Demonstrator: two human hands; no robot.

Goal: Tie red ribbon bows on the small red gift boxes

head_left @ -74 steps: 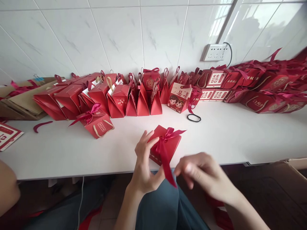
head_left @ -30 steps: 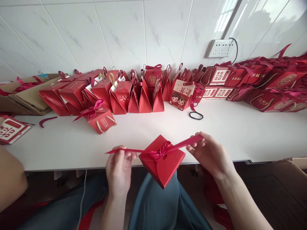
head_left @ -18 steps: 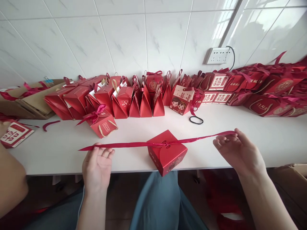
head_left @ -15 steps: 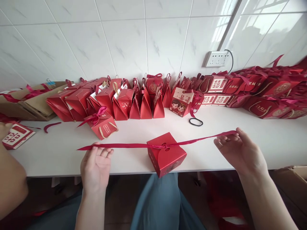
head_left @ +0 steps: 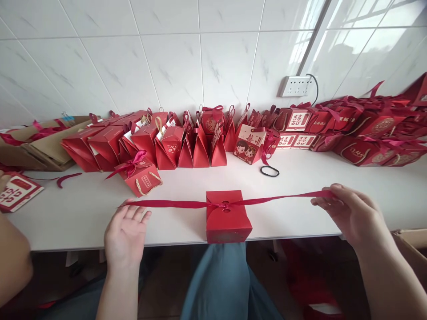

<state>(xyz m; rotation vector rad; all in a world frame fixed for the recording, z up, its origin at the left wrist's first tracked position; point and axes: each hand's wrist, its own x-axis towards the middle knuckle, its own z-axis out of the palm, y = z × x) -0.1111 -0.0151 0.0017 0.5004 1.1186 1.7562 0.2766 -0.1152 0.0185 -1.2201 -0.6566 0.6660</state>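
Observation:
A red gift box (head_left: 228, 224) sits at the table's front edge, its top flaps folded over. A dark red ribbon (head_left: 173, 204) is knotted once through the holes in the top and stretches out to both sides. My left hand (head_left: 126, 233) pinches its left end, palm turned up. At the right, my right hand (head_left: 353, 213) is closed on the other end, thumb against the fingers. Behind my left hand stands a finished-looking small red box with a rope handle (head_left: 142, 178) and a ribbon bow.
Rows of red gift boxes (head_left: 110, 144) line the wall, with stacked ones (head_left: 376, 122) at the right. A black elastic loop (head_left: 269, 171) lies on the white table (head_left: 187, 180). Cardboard (head_left: 63, 142) stands at the left. Another person's arm (head_left: 13, 262) reaches in beside a white-and-red box (head_left: 22, 191).
The red box has turned so that its front edge faces me squarely. My right hand has moved outward to the right, and my left slightly left, with the ribbon drawn taut between them.

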